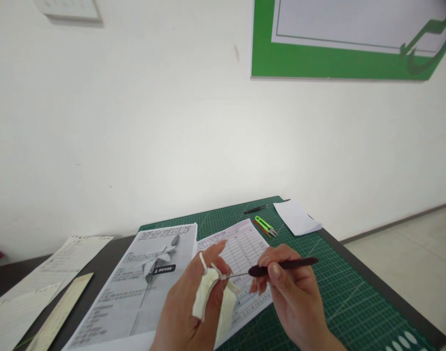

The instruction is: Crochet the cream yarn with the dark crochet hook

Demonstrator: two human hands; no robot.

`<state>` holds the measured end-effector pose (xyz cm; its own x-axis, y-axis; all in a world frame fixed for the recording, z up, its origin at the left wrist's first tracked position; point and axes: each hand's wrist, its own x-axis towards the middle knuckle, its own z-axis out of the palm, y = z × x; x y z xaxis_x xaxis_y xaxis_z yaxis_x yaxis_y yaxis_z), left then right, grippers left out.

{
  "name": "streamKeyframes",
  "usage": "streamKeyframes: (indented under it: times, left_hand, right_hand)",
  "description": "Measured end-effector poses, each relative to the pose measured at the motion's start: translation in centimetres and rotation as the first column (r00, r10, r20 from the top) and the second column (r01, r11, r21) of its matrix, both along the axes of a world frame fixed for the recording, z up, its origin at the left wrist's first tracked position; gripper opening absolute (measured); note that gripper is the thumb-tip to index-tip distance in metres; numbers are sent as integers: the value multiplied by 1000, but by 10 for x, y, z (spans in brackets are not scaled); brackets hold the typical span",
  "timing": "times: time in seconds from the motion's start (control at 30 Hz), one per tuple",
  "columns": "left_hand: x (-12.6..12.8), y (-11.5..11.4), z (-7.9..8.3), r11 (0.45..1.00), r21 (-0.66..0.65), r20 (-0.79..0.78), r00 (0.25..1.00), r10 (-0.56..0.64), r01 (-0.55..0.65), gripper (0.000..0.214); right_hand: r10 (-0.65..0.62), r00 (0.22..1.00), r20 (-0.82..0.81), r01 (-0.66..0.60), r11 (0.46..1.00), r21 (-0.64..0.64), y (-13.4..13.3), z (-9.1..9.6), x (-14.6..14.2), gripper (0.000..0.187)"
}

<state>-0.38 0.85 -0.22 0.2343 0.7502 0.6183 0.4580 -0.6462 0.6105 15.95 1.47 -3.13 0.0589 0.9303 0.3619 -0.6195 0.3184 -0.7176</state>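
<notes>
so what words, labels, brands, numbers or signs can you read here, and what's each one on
"百合花图解": the large, slightly blurred title on the flower sheet, as best it reads.
Black label on that sheet: pale characters, too small to read.
Rest of that sheet's print: too blurred.
Ruled form: heading and rows too small to read.
Papers at the far left: lines of writing, too blurred.
No brand or number is legible.

The left hand (188, 300) partly hides the cream crocheted piece (202, 300), the green-bordered white wall board (336, 36) runs off the top, and the grey printed paper sheet's (130, 287) fine text is illegible.
</notes>
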Motion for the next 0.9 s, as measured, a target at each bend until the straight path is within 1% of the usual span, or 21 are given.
streamKeyframes:
  times: [0.07,0.1,0.2,0.27,0.4,0.53,0.6,0.77,0.83,0.9]
  left_hand:
    - [-1,0,0,996,82,-84,995,46,-39,41]
    - [-1,0,0,992,112,-94,993,77,-66,39]
    - [0,-1,-2,970,176,-18,985,172,-166,34]
    - [2,-1,-4,959,210,24,981,190,-191,34]
    - [3,-1,-7,948,287,41,991,129,-135,38]
    - [-1,1,-9,930,364,20,999,39,-44,43]
    - [-1,1,-9,930,367,-4,1000,30,-27,43]
    - [0,0,-6,920,391,-10,1000,23,-17,42]
    - [-1,1,-6,912,411,-27,999,25,-11,47]
    - [-2,1,-7,898,441,-35,999,16,1,57]
  right_hand:
    - [6,1000,-8,-6,1000,16,0,1,0,6]
    - [7,1000,-11,-6,1000,26,0,1,0,5]
    - [17,1000,-10,-17,999,48,0,2,0,5]
    - [32,999,-10,-32,998,49,0,2,0,6]
    - [61,997,-39,-60,998,27,0,2,0,8]
    - [124,986,-115,-130,990,-46,1,2,-3,9]
    - [147,974,-171,-164,982,-92,2,1,-5,10]
    - [205,933,-294,-267,945,-188,6,-1,-9,12]
    - [232,913,-337,-313,926,-210,7,-1,-10,13]
    - [254,892,-374,-359,901,-245,8,-1,-11,13]
